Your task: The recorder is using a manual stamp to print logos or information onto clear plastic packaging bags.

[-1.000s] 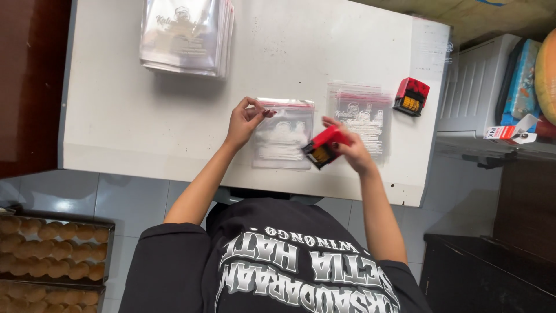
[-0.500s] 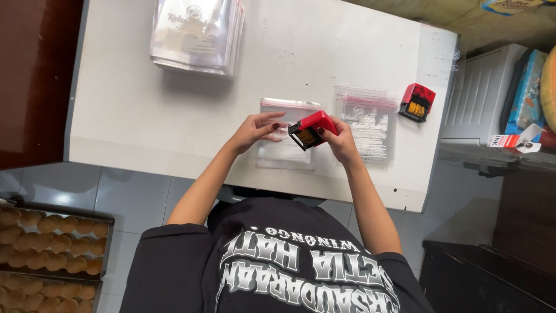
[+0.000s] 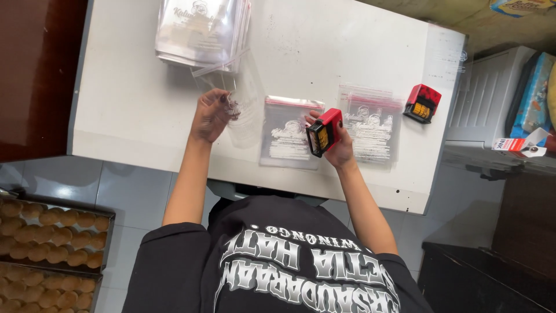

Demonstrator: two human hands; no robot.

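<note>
My left hand (image 3: pixel 209 114) pinches a clear zip bag (image 3: pixel 243 101) by its edge and holds it tilted, just below the stack of printed clear bags (image 3: pixel 200 29) at the back of the white table (image 3: pixel 127 98). My right hand (image 3: pixel 340 145) grips a red self-inking stamp (image 3: pixel 323 132), lifted off the table with its dark face turned sideways. Between my hands a printed zip bag (image 3: pixel 289 132) lies flat. To its right lies a small pile of like bags (image 3: pixel 373 123).
A second red stamp (image 3: pixel 421 103) stands near the table's right edge. Beyond that edge are a white ribbed appliance (image 3: pixel 489 95) and coloured boxes (image 3: pixel 533 93). Trays of round baked pieces (image 3: pixel 46 243) sit low at the left. Grey tiled floor lies beneath.
My left hand left the flat bag, moved left toward the stack and now holds a fresh clear bag. My right hand drew the stamp back off the flat bag.
</note>
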